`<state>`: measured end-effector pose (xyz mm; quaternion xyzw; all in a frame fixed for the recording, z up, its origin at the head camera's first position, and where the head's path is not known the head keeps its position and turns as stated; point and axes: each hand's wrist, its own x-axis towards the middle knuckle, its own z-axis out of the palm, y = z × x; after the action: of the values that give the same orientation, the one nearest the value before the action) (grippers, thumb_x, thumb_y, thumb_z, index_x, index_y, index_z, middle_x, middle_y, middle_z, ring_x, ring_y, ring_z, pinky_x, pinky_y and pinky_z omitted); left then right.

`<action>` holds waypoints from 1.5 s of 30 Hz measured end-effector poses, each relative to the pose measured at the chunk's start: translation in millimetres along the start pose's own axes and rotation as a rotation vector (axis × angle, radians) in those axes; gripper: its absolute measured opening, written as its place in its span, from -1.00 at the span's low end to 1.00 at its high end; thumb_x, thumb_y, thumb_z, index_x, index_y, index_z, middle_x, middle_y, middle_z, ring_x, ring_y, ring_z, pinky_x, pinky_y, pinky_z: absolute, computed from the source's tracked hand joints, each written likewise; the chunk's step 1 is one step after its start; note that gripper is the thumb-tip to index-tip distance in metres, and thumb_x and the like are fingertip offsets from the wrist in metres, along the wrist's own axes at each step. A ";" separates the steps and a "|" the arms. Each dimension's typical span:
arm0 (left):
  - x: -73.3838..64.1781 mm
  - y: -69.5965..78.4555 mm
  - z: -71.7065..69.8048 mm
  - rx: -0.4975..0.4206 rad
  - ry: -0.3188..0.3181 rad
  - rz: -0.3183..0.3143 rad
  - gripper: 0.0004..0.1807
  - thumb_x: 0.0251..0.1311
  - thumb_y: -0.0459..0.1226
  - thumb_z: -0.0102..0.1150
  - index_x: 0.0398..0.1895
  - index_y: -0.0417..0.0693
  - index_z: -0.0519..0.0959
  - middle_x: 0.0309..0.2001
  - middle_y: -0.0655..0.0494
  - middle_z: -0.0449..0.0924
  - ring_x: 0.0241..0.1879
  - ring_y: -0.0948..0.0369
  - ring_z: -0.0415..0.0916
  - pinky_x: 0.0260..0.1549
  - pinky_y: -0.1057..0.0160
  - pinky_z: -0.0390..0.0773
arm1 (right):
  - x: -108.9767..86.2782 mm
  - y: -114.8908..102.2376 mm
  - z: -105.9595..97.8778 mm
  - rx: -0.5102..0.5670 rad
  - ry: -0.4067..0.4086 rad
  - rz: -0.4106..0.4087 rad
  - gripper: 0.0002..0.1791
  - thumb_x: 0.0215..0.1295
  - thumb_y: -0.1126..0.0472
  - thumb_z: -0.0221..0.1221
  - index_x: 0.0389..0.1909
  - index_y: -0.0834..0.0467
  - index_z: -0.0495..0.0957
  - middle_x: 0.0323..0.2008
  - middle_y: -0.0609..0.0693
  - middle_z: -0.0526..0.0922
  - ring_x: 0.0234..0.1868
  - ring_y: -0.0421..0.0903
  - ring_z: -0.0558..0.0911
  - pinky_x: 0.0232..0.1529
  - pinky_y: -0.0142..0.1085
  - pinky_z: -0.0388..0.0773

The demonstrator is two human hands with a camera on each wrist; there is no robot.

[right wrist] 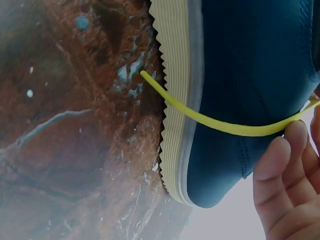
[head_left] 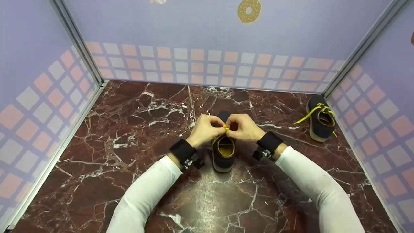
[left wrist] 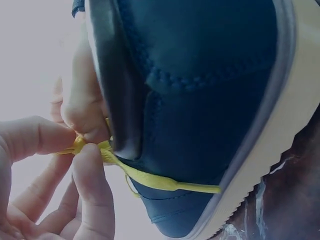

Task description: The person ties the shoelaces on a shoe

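Pinching a yellow lace (right wrist: pixel 230 131) over the front part of the central shoe (head_left: pixel 222 160), the left hand (head_left: pixel 206 128) and the right hand (head_left: pixel 245 128) almost meet, one at each side of the shoe's midline. The left hand's grip is clamped on the lace, thumb and a fingertip together around a small bunch of it; the right hand's grip is clamped on the lace as well, its thumb and forefinger closing beside the other pair. The central shoe stands upright on the dark red, white-veined marbled surface (head_left: pixel 129 174), its toe pointing away from the person and its yellow-lined opening just behind the hands. One lace end slants across the left side of the central shoe to the edge of its upper; another curves across the right side, over the cream, ridged sole (right wrist: pixel 175 100), its tip jutting out past it. To the right of the central shoe and slightly farther off, well apart from it, a second shoe (head_left: pixel 313 124) stands upright, toe also pointing away, its yellow lace (head_left: pixel 309 116) trailing out toward the central shoe. Black wristbands (head_left: pixel 183 150) and white sleeves (head_left: pixel 147 191) reach in from the near side, left and right of the central shoe's heel. Beyond it rises a lavender wall (head_left: pixel 181 29) with rows of pink and white squares and a doughnut picture (head_left: pixel 243 15).
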<state>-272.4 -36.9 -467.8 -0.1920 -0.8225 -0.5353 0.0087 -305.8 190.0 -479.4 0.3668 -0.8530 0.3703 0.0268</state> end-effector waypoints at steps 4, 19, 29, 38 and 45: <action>0.2 -2.2 1.5 -0.009 0.009 0.006 -0.88 0.15 -0.27 0.50 -0.27 -0.04 0.91 -0.31 0.04 0.91 -0.38 0.40 0.63 -0.34 0.44 0.54 | -0.2 0.3 -1.1 0.021 -0.006 0.007 -0.90 0.18 0.37 0.45 -0.29 0.22 0.74 -0.40 0.16 0.76 -0.42 -0.07 0.64 -0.33 -0.50 0.48; -2.7 -10.3 13.8 0.229 0.111 0.202 -0.92 0.12 -0.33 0.47 -0.31 -0.06 0.83 -0.34 0.07 0.88 -0.38 0.22 0.71 -0.33 0.36 0.57 | -0.6 0.1 -10.6 0.317 -0.136 0.205 -0.72 0.52 0.40 0.09 -0.17 0.39 0.79 -0.55 0.17 0.69 -0.58 -0.21 0.60 -0.47 -0.46 0.51; -6.4 -11.7 17.1 0.267 0.159 0.322 -0.93 0.12 -0.38 0.48 -0.32 -0.09 0.81 -0.32 0.00 0.82 -0.35 0.12 0.70 -0.30 0.28 0.59 | 3.6 -0.5 -17.0 0.520 -0.230 0.434 -0.73 0.52 0.34 0.16 -0.05 0.42 0.78 -0.56 -0.15 0.72 -0.56 -0.27 0.66 -0.44 -0.42 0.63; -8.1 -10.0 18.1 0.311 0.149 0.415 -0.92 0.14 -0.40 0.48 -0.30 -0.12 0.79 -0.28 0.00 0.82 -0.30 0.09 0.75 -0.23 0.11 0.76 | 9.4 3.5 -23.8 0.672 -0.347 0.637 -0.80 0.53 0.27 0.17 -0.13 0.14 0.78 -0.57 -0.15 0.66 -0.63 -0.29 0.59 -0.60 -0.46 0.55; -10.1 -12.1 19.4 0.329 0.138 0.493 -0.89 0.12 -0.46 0.48 -0.31 -0.15 0.74 -0.27 -0.01 0.78 -0.30 0.09 0.72 -0.25 0.12 0.74 | 14.1 7.3 -26.2 0.739 -0.438 0.695 -0.72 0.55 0.29 0.14 -0.34 0.07 0.76 -0.68 -0.17 0.59 -0.74 -0.33 0.48 -0.69 -0.49 0.42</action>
<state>-263.3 -27.1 -488.9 -0.3451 -0.8242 -0.3884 0.2253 -326.7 201.9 -460.4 0.1170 -0.7227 0.5473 -0.4055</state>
